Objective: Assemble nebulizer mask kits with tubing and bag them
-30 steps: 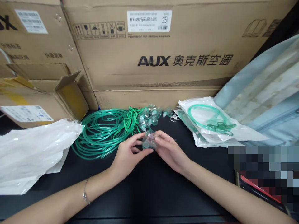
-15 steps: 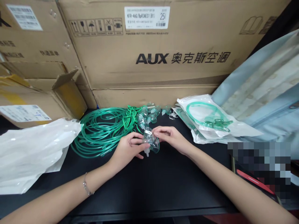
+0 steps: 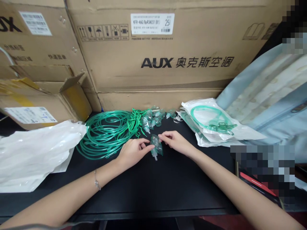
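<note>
One oxygen mask [image 3: 156,146] is pinched by the left hand [image 3: 132,153], probably for steadiness. The right hand [image 3: 177,142] presses its fingers together at the mask's edge, their hold unclear.

Cannot tell, at this size, contact from a slight gap between the right hand [image 3: 176,142] and the clear oxygen mask [image 3: 156,145], nor identify the tiny clear pieces [image 3: 177,119] at the back. Cannot read the fine print on the white carton label [image 3: 152,24]. Cannot see the white plastic packaging [image 3: 35,153] whole, cut off by the left edge, nor anything under the pixelated patch [image 3: 266,171] at right. Cannot name the grey band [image 3: 49,227] cut off by the bottom edge.
</note>
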{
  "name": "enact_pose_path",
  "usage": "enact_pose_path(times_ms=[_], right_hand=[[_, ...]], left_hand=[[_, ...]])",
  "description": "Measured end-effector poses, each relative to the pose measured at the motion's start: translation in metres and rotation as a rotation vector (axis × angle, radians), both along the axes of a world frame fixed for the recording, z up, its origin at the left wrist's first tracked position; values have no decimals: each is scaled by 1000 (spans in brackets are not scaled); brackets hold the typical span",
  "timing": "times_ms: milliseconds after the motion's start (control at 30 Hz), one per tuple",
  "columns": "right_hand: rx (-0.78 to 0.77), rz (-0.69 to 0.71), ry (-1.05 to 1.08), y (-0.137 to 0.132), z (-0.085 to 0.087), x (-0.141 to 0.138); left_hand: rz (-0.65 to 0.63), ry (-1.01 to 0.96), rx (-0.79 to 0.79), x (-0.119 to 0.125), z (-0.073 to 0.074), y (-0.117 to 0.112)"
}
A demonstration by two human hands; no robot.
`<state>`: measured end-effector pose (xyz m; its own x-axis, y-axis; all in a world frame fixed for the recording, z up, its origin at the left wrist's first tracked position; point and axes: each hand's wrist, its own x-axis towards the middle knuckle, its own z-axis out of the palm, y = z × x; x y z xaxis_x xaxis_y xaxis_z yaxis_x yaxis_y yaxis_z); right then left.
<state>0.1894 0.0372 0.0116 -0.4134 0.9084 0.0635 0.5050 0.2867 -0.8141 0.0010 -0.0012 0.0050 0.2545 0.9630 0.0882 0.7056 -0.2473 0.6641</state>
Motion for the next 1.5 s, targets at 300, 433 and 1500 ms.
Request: enact_pose_path(times_ms=[300, 433, 1500], right_hand=[[487, 97, -397, -35, 7, 23], [465, 200, -615, -41, -5, 36], [324, 228, -600, -41, -13, 37]], left_hand=[[-259, 272, 321, -37, -2, -32], [-438, 412, 308, -46, -9, -37], [-476, 344, 176, -48, -11, -28]])
